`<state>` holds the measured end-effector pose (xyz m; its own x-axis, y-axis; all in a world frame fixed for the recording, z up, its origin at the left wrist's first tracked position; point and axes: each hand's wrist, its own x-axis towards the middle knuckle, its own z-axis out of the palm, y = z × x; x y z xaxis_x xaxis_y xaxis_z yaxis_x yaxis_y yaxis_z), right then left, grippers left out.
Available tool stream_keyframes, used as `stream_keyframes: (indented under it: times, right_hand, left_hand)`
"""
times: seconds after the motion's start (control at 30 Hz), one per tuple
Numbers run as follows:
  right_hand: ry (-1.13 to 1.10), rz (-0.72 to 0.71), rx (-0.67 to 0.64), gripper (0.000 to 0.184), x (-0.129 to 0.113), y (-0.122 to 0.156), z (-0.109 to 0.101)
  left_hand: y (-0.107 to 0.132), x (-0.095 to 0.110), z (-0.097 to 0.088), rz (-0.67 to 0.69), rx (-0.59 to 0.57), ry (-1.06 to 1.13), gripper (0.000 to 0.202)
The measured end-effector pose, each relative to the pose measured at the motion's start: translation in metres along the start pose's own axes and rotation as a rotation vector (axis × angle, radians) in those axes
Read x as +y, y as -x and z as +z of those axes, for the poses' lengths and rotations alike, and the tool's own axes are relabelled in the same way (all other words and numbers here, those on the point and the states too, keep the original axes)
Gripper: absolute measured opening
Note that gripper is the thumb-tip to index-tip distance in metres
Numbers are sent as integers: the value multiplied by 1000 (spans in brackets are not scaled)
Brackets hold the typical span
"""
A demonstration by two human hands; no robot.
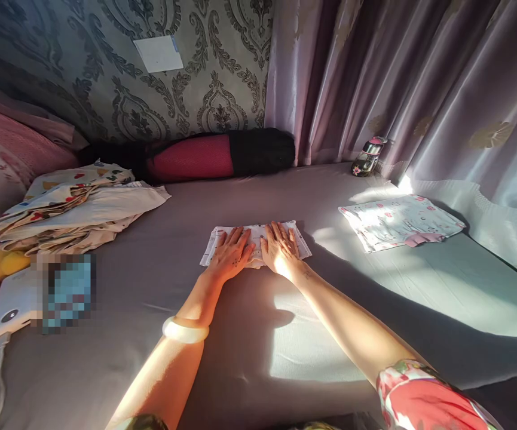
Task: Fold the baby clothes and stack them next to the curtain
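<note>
A small folded white cloth (303, 239) with a faint print lies on the grey sheet in front of me. My left hand (232, 254) rests flat on its left half, fingers stretched out. On its right half my right hand (280, 248) presses down, palm lowered and fingers extended. Both hands hold nothing. To the right, another folded white cloth (397, 221) with pink and red print and a pink trim lies partly in sunlight, apart from my hands.
Crumpled patterned fabric (83, 206) is heaped at the left. A white device (14, 304) with a cable lies nearer, beside a blurred patch. A black and red bolster (190, 158) lines the wall. A bottle (368, 156) stands by the curtain (375, 71).
</note>
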<state>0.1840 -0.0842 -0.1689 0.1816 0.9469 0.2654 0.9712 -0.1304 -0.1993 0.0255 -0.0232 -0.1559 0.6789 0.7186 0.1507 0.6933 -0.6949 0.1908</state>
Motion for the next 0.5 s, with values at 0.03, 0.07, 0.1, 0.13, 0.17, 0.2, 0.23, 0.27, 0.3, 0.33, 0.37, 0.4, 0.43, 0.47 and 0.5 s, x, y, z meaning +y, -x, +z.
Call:
stream_keyframes:
  times: [0.03,0.07,0.1,0.13,0.17,0.2,0.23,0.27,0.3,0.33,0.37,0.4,0.43,0.47,0.5]
  right_hand:
    - [3,-1,14,53,1,0,-1]
    - [8,-3,30,53,2,0,-1]
    - [14,-2,49,53,3,0,-2]
    - [21,2,68,53,4,-1,-3]
    - [28,11,82,53,5,-1,-3]
    - [35,27,91,53,7,-2,-4]
    - [42,48,92,54,8,-3,-4]
    - [49,71,87,54,10,-3,-4]
    - [55,91,75,54,11,-4,-4]
    - [61,105,57,55,12,-5,-4]
    - [65,115,34,56,13,-5,-4]
    - [67,121,8,56,14,-5,-4]
    - [67,124,-19,57,14,-6,-4]
    - [65,127,-44,58,14,-6,-5]
    - [61,130,-64,59,14,-6,-5]
  left_hand:
    - [0,0,-1,-3,7,0,50]
    - [0,1,-2,-5,15,-1,50]
    - [0,1,-3,-11,28,-4,50]
    - [0,1,-4,-19,46,-9,51]
    - [0,1,-5,-27,66,-16,51]
    - [0,1,-6,-35,85,-24,52]
    - [0,0,-6,-44,101,-33,52]
    - [0,0,-6,-53,112,-42,53]
    - [0,-1,-6,-62,114,-49,53]
    - [0,-2,-5,-72,107,-54,53]
    - [0,-3,-4,-83,91,-57,53]
    - [-1,-4,-2,-96,69,-59,53]
    - [-1,-5,-1,-107,44,-59,53]
    - [-1,-6,1,-114,24,-60,54]
    - [-2,-7,3,-117,12,-59,54]
